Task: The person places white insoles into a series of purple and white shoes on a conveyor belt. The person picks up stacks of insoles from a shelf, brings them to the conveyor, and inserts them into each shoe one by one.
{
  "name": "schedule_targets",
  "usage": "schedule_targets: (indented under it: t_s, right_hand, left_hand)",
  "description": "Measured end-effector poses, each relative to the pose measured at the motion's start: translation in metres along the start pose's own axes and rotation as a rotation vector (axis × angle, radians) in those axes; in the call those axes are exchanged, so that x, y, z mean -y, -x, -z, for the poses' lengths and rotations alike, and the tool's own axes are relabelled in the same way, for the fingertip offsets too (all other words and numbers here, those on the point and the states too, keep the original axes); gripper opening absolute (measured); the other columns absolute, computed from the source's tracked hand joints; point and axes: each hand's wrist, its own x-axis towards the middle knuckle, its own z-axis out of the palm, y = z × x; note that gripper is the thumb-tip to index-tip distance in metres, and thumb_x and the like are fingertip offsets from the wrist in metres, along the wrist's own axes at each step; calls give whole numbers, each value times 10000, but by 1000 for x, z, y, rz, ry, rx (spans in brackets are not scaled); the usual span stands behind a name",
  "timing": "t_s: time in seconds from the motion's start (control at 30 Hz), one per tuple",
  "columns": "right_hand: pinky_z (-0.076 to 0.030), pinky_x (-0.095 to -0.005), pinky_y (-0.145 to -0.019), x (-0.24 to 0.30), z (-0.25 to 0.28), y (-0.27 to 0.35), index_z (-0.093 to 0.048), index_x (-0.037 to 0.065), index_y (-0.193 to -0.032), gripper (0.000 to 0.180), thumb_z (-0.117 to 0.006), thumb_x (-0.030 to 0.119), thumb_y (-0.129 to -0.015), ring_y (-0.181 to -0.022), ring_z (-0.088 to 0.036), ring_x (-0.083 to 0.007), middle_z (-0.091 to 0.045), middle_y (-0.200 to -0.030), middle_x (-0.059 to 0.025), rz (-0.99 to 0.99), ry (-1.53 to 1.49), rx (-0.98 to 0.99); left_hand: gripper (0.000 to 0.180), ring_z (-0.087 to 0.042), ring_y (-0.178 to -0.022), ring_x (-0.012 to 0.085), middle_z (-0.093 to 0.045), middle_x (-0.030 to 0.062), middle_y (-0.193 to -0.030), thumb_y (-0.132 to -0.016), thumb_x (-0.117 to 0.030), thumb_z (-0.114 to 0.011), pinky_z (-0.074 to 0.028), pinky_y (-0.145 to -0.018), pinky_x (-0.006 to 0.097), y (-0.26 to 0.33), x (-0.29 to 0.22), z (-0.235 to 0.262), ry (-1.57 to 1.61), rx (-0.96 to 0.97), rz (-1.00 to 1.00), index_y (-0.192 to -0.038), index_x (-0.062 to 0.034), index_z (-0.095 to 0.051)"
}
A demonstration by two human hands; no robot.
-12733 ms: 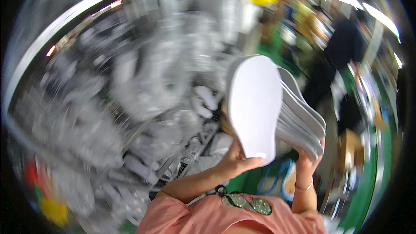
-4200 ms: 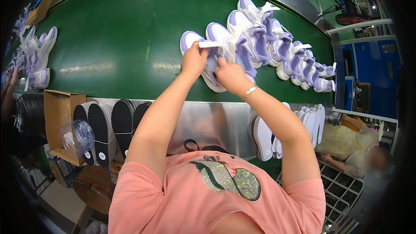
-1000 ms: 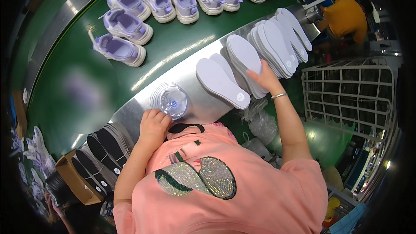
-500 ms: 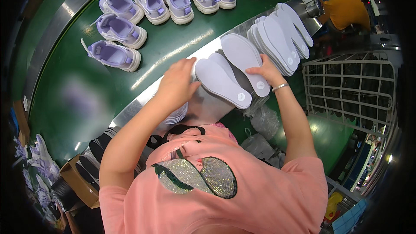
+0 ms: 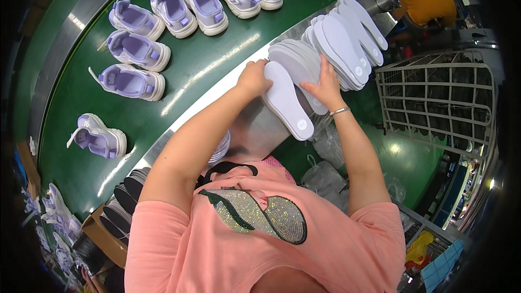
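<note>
Head view. A white insole (image 5: 286,100) is gripped at its upper end by the closed fingers of the left hand (image 5: 254,77); its long axis runs from there down and to the right, ending just below the right hand (image 5: 324,86). The right hand's fingers are laid spread on a fanned stack of insoles (image 5: 331,49) along the metal desk (image 5: 260,130); a closed grip cannot be told. Lavender shoes (image 5: 163,32) are seen beyond the fingers on the green belt (image 5: 179,92).
</note>
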Motion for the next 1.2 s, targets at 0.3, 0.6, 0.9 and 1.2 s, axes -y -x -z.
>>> schedule_targets:
  t_s: [0.3,0.6,0.9,1.2]
  right_hand:
    - [-374,-268,-862,2,36,-20,-300,-8,-1272,760,-676,178,-639,-1022,-460,-198,-454,-1154,-134,-220,-1053,514]
    - [-428,-308,-733,13,31,-36,-515,-29,-1058,436,-572,269,-745,-821,-563,-224,-598,-914,-141,55,-303,417]
    - [-389,-406,-796,36,21,-12,-490,23,-912,417,-704,223,-616,-945,-486,-339,-518,-1026,-190,260,189,54]
    - [-397,-253,-576,60,54,-36,-526,6,-796,195,-604,169,-724,-637,-455,-133,-471,-698,-32,218,-200,97]
  left_hand:
    - [614,-526,-950,331,-460,238,-1087,-567,-193,-688,-454,-797,336,-2,14,6,249,78,301,-1077,31,-430]
    - [687,-512,-978,333,-496,255,-1054,-572,-216,-688,-435,-823,355,-5,47,-7,151,-94,152,-1121,72,-392]
    - [557,-343,-1094,320,-400,164,-1131,-643,-153,-644,-267,-912,421,89,85,147,-278,-1354,-75,-1123,-23,-394]
    - [289,-557,-723,388,-579,207,-750,-770,-250,-551,-435,-648,430,125,192,207,135,-1116,359,-881,7,-479]
